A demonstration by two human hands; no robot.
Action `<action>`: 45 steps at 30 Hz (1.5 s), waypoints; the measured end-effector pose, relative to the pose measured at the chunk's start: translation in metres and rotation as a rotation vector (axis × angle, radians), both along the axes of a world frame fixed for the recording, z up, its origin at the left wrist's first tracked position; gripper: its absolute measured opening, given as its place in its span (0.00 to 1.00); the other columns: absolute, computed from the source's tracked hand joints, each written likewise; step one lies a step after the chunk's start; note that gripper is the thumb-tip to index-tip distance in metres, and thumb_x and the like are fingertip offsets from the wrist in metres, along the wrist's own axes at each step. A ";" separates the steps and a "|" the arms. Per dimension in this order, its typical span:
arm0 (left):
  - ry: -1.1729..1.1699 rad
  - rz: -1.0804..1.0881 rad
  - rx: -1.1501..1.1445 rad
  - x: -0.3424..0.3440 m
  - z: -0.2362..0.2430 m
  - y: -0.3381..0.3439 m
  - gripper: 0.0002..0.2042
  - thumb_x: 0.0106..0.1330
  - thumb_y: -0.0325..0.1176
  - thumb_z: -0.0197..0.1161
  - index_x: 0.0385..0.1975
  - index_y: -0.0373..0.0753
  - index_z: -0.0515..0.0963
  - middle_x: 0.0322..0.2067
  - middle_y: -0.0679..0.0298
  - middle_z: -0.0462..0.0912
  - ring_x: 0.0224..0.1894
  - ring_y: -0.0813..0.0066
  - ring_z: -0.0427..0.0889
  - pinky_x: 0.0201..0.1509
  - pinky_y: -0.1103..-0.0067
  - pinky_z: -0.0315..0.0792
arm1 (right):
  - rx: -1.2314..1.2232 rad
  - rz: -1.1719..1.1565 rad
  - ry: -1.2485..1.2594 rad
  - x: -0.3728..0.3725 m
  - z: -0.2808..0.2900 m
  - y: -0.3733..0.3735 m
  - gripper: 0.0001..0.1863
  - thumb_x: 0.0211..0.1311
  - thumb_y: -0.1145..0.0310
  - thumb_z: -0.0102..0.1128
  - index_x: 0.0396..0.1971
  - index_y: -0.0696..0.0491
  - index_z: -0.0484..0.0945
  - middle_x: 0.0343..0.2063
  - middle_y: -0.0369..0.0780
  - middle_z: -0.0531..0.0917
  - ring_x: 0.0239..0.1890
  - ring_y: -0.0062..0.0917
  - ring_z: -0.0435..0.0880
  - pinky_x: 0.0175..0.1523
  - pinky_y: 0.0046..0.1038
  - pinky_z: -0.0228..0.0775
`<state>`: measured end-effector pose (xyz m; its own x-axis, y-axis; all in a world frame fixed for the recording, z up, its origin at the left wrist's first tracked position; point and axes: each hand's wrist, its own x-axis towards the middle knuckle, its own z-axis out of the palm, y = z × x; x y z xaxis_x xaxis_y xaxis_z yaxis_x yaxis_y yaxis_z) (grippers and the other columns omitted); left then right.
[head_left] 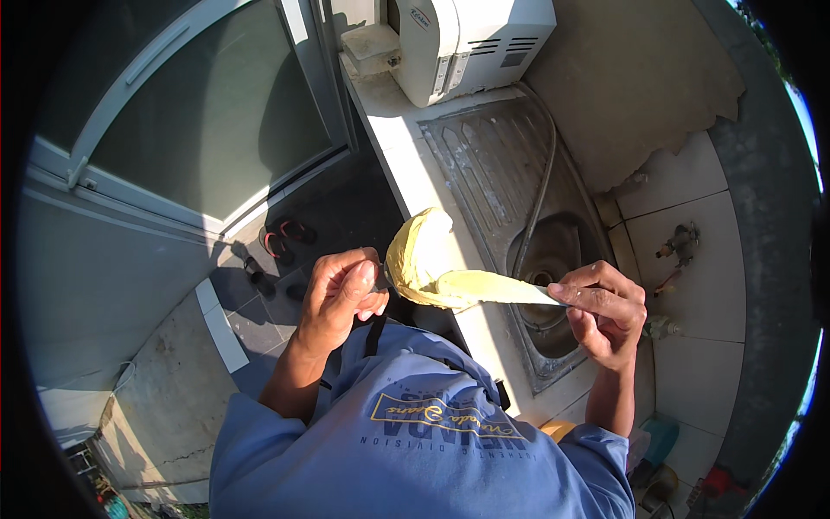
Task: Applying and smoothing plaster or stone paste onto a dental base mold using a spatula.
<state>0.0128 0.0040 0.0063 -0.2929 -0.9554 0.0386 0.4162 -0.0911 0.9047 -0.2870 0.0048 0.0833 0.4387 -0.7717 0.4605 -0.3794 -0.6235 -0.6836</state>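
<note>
My left hand [335, 296] is closed around the short end of a rounded tool [413, 251], thickly coated in a pale yellow, creamy mass. The coating hides what kind of tool it is, and sunlight bleaches its upper side. From the other side my right hand [603, 313] grips the thin handle of a spatula [497, 287], whose blade is smeared with the same yellow stuff. The blade's tip touches the lower edge of the coated tool. Both are held up in front of my body, over the counter's near edge.
Beyond my hands a metal sink [553, 346] with a ribbed drainboard [484, 156] is set into the tiled counter [389, 130]. A white appliance [471, 43] stands at its far end. Wall taps [679, 242] are at right, a glass door [216, 121] at left, sandals [277, 246] on the floor.
</note>
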 end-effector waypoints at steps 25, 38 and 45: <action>0.026 -0.060 -0.019 -0.015 0.005 -0.010 0.19 0.69 0.42 0.49 0.18 0.38 0.64 0.10 0.72 0.60 0.13 0.87 0.57 0.20 0.84 0.61 | 0.017 -0.347 -0.223 0.028 -0.035 0.022 0.09 0.52 0.81 0.54 0.33 0.64 0.80 0.29 0.46 0.83 0.25 0.24 0.78 0.29 0.21 0.67; 0.039 -0.079 -0.039 -0.014 0.001 -0.012 0.20 0.69 0.43 0.50 0.17 0.38 0.63 0.10 0.72 0.60 0.13 0.87 0.57 0.20 0.84 0.60 | 0.019 -0.246 -0.121 0.017 -0.025 0.016 0.13 0.42 0.83 0.53 0.30 0.62 0.82 0.26 0.44 0.83 0.23 0.23 0.77 0.29 0.22 0.68; -0.002 -0.100 -0.050 -0.008 0.001 -0.011 0.20 0.69 0.42 0.50 0.17 0.36 0.64 0.11 0.71 0.61 0.13 0.86 0.58 0.19 0.85 0.59 | 0.029 -0.141 -0.037 0.001 -0.012 0.004 0.15 0.39 0.83 0.52 0.30 0.60 0.83 0.25 0.43 0.83 0.22 0.23 0.78 0.28 0.22 0.69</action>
